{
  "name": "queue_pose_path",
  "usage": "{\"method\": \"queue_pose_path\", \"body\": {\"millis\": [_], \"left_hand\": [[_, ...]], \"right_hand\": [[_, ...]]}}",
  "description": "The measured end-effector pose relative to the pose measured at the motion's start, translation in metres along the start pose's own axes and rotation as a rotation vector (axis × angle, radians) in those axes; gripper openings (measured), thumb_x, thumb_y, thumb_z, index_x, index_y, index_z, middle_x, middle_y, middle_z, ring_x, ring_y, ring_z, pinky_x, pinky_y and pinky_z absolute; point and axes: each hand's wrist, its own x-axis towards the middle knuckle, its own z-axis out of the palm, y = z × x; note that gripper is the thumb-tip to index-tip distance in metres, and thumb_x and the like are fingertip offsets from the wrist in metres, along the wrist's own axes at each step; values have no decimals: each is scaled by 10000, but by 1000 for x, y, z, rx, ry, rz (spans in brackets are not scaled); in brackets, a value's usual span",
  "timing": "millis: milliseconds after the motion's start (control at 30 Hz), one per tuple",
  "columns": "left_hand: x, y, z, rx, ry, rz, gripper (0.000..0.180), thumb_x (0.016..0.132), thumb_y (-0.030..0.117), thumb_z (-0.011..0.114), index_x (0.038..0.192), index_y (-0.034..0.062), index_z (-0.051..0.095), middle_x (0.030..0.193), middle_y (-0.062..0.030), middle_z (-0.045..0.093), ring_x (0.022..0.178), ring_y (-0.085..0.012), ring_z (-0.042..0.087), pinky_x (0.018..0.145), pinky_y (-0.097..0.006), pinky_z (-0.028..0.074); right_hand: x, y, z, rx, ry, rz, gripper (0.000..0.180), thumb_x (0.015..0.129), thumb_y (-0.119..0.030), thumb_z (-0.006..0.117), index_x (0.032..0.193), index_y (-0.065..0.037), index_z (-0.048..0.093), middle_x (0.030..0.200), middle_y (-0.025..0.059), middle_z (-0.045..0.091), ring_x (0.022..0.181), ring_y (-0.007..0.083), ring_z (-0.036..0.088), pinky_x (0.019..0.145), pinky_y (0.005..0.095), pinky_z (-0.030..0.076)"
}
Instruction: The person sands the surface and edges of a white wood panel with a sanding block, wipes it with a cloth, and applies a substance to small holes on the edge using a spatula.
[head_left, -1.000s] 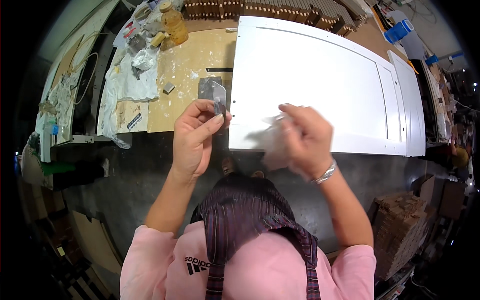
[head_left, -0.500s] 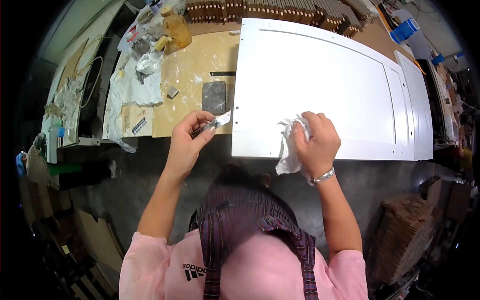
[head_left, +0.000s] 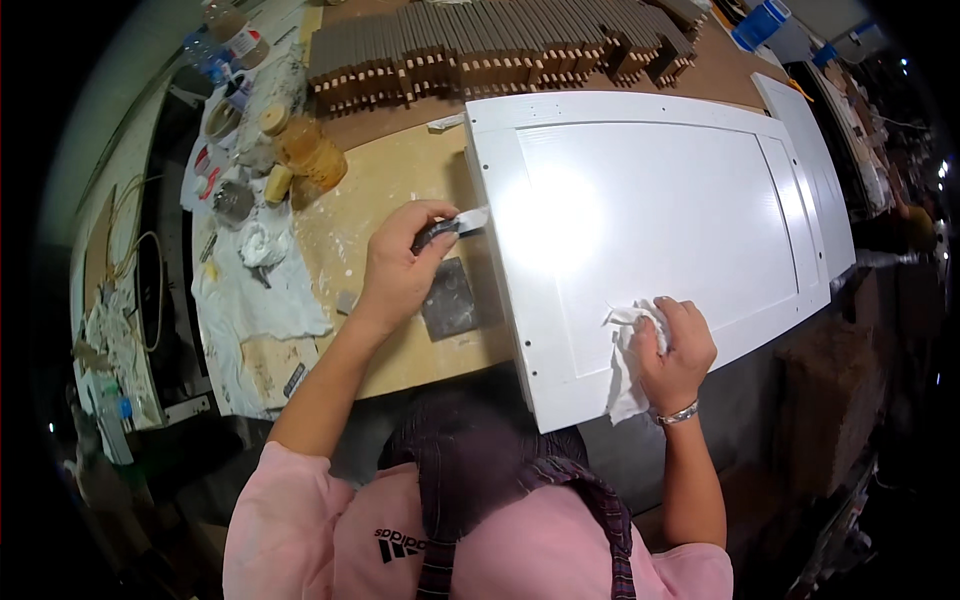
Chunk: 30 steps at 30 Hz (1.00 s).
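My left hand (head_left: 402, 262) is closed round the dark handle of a small putty knife (head_left: 471, 220). Its pale blade reaches the left edge of a white panelled door (head_left: 660, 220), close to or touching it. The door lies on the bench with a raised frame round its flat middle. Near its front edge, my right hand (head_left: 682, 352) grips a crumpled white cloth (head_left: 627, 365), which rests on the door's surface and hangs down toward the front edge. A dark grey square block (head_left: 451, 300) lies on the bench just below my left hand.
Rows of brown slats (head_left: 470, 50) stand at the back. To the left are a jar of amber liquid (head_left: 312, 152), a yellow sponge-like block (head_left: 279, 184) and a stained white cloth (head_left: 255, 300). Another white panel (head_left: 805, 150) lies at the right, near a blue container (head_left: 760, 25).
My left hand has moved forward, bringing the putty knife's blade to the door's left edge. The view has shifted, leaning further over the bench. My right hand still holds the cloth on the door.
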Motion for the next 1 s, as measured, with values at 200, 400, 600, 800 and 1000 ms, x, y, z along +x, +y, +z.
{"method": "queue_pose_path", "body": {"millis": [200, 400, 600, 800, 1000], "left_hand": [[18, -13, 4, 117, -69, 182, 164, 875, -11, 657, 1038, -17, 669, 863, -57, 593, 755, -143, 538, 703, -275, 447], [23, -33, 4, -55, -23, 63, 150, 898, -30, 637, 1044, -28, 671, 861, -45, 587, 776, -122, 542, 709, -267, 447], [24, -48, 16, -191, 22, -32, 197, 876, -55, 649, 1069, -21, 666, 900, -88, 623, 789, -149, 585, 726, -258, 467], [19, -34, 31, -296, 32, -106, 186, 932, -31, 631, 1117, -28, 647, 963, -23, 629, 859, -88, 564, 793, -227, 460], [5, -53, 26, -351, 130, -191, 192, 918, -46, 636, 1108, -28, 653, 932, -37, 628, 808, -101, 565, 736, -227, 460]], "right_hand": [[2, -5, 3, -88, -1, -8, 256, 735, -103, 708, 975, -22, 668, 763, 122, 599, 646, 301, 569, 559, 389, 439], [3, -8, 4, -148, -21, -3, 253, 733, -105, 706, 967, -21, 662, 759, 123, 595, 641, 305, 564, 563, 395, 437], [3, -7, 3, -146, -31, -12, 238, 734, -101, 699, 953, -14, 663, 773, 136, 605, 643, 310, 570, 566, 396, 444], [5, -6, 3, -95, -43, -14, 239, 732, -99, 702, 947, -2, 664, 775, 150, 616, 642, 316, 585, 558, 388, 457], [2, -3, 3, -72, -51, -14, 243, 733, -97, 705, 952, 1, 665, 775, 150, 619, 643, 317, 587, 560, 388, 459]]}}
